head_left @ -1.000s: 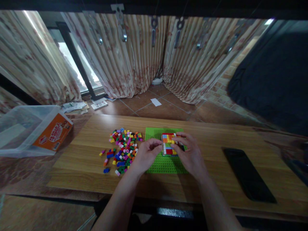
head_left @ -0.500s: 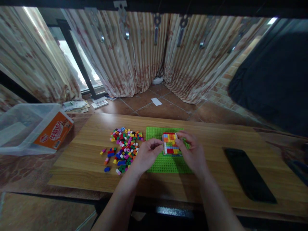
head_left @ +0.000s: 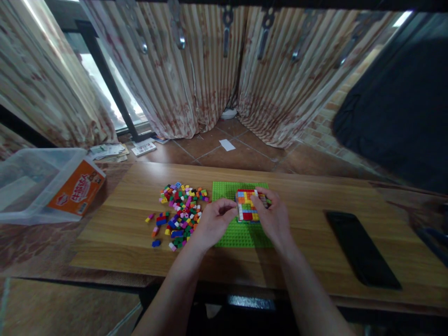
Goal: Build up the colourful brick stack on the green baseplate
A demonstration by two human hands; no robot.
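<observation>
1. Your hands: the left hand [head_left: 214, 223], at the center of the frame, has thumb and forefinger drawn close together beside the brick build's left edge; whether they pinch a piece, you cannot tell. Your right hand [head_left: 275, 217] curves over the build's right side, thumb on top; you cannot tell if it pinches anything.
2. Striped curtains [head_left: 196, 84] hang before you across the upper frame.
3. Your wooden bench [head_left: 308, 210] spans the lower half.
4. A clear bin [head_left: 65, 175] with an orange label sits at far left.
5. Your green baseplate [head_left: 241, 235] lies at lower center.
6. Loose bricks [head_left: 187, 213] lie scattered to its left.
7. A black slab [head_left: 362, 249] lies at lower right.
8. Your multicolored brick build [head_left: 247, 205] is on the baseplate, between your hands.
</observation>
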